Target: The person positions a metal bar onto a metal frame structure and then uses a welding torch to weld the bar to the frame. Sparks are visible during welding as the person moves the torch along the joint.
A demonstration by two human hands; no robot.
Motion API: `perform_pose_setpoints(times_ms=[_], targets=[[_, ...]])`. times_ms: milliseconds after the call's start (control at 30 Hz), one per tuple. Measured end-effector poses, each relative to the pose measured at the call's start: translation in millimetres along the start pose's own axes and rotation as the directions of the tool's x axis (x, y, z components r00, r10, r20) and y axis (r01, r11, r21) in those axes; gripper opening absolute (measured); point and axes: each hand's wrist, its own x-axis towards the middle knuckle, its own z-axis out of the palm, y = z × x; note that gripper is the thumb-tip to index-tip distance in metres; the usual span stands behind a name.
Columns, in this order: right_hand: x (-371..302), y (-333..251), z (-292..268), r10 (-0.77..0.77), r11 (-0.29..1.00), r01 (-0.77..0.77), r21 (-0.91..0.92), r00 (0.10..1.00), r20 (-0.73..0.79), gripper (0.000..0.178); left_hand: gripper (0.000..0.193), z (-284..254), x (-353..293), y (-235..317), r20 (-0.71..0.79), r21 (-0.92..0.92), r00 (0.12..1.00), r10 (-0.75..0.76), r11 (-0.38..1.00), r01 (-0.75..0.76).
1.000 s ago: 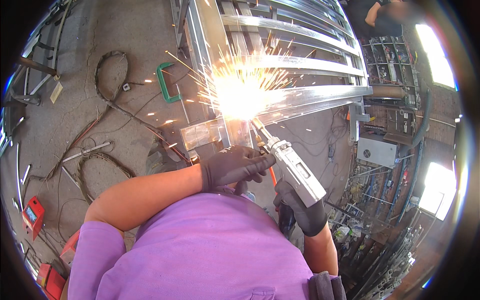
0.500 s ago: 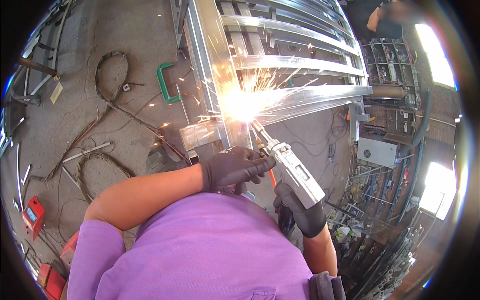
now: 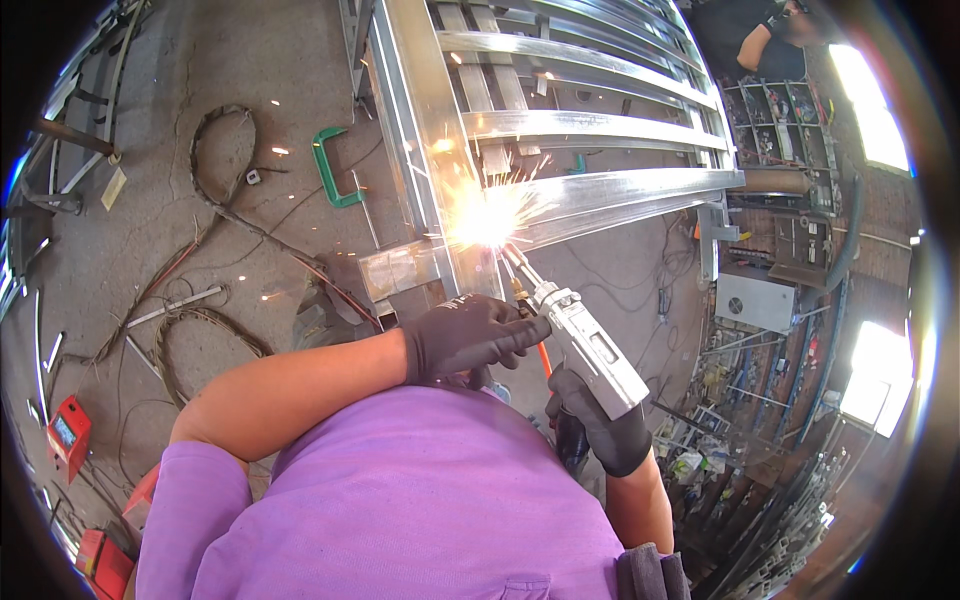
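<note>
A silver handheld welding gun [image 3: 597,350] points up and left, its nozzle tip beside a bright, sparking glow [image 3: 488,218] at a metal frame [image 3: 440,130]. My right hand [image 3: 612,425], in a dark glove, is wrapped round the gun's handle below its body. Also gloved, my left hand [image 3: 465,335] has its fingers curled. Its fingertips touch the left side of the gun near the front; whatever lies inside the fingers is hidden. An orange hose [image 3: 545,357] shows between the hands. Glare hides the spot on the metal where the glow sits.
Long metal slats [image 3: 590,125] span the frame. A green C-clamp [image 3: 325,170] is left of it. Cables [image 3: 225,205] coil on the floor, and red machines [image 3: 68,435] stand at the left. Another person's arm [image 3: 752,48] shows at the far right, near cluttered shelves [image 3: 785,115].
The glow and spark spray are smaller, and sparks lie in different places. The other person's arm has shifted. My hands and the gun look almost unmoved.
</note>
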Motion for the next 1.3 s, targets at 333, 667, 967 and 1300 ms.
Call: perform_pose_setpoints(times_ms=[333,667,967,1300], targets=[[-0.9,8.2,-1.8,-0.019,1.0,0.019,0.017,1.0,0.014,0.037,0.085,-1.9,6.4,-5.7,0.026,0.028,1.0,0.005,1.0,-0.006],[-33.0,8.2,-6.7,-0.183,0.98,0.193,0.049,0.971,-0.152,0.023,0.058,-19.9,-32.3,-8.5,0.046,0.078,0.994,0.096,0.992,-0.099],[-38.2,59.4,-9.5,-0.231,0.922,0.3,0.246,0.933,-0.275,0.028,0.062,-35.9,-129.4,-30.5,-0.552,0.137,0.761,0.341,0.937,-0.32],[-20.9,116.9,2.9,-0.226,0.906,0.297,0.302,0.942,-0.248,0.018,0.053,-40.8,-148.7,-78.9,-0.712,0.167,0.629,0.311,0.946,-0.279]])
